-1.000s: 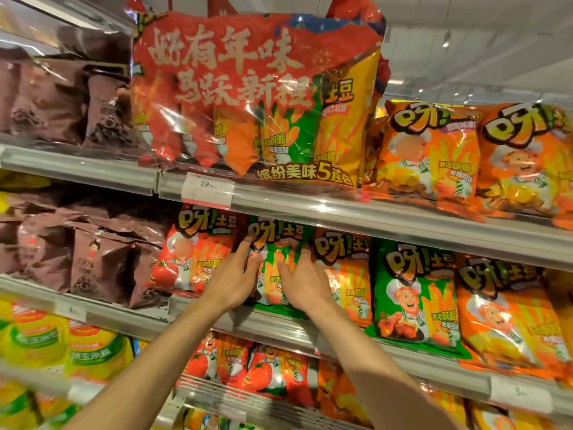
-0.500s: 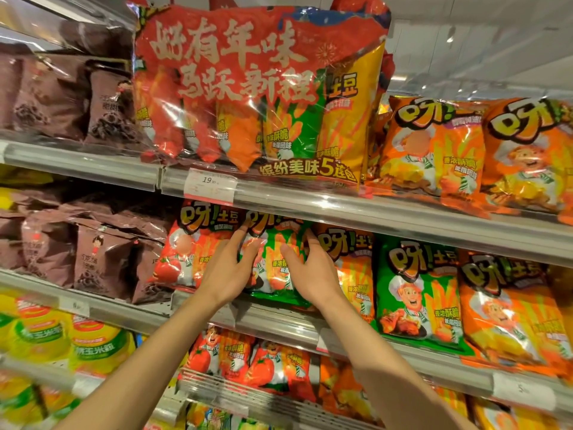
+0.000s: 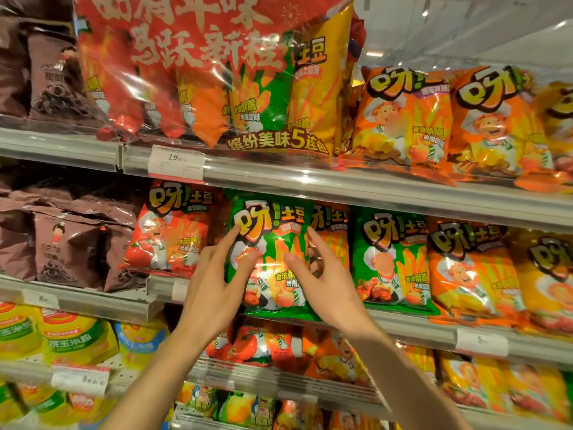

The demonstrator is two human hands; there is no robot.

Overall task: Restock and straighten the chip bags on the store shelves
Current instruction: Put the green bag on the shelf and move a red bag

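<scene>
Two hands hold one green chip bag (image 3: 273,259) on the middle shelf (image 3: 403,328). Left hand (image 3: 214,290) grips its left edge, right hand (image 3: 325,283) grips its right edge. It stands between a red bag (image 3: 170,231) and an orange bag (image 3: 333,231).

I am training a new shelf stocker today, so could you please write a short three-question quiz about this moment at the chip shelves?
1. True or false: both hands, left and right, touch the green chip bag.
2. The bag directly left of it is: A) red B) yellow C) brown.
3. Fill in: the price tag under the multipack starts with ___.

Key: 1 true; 2 A, the red chip bag; 3 19.
</scene>
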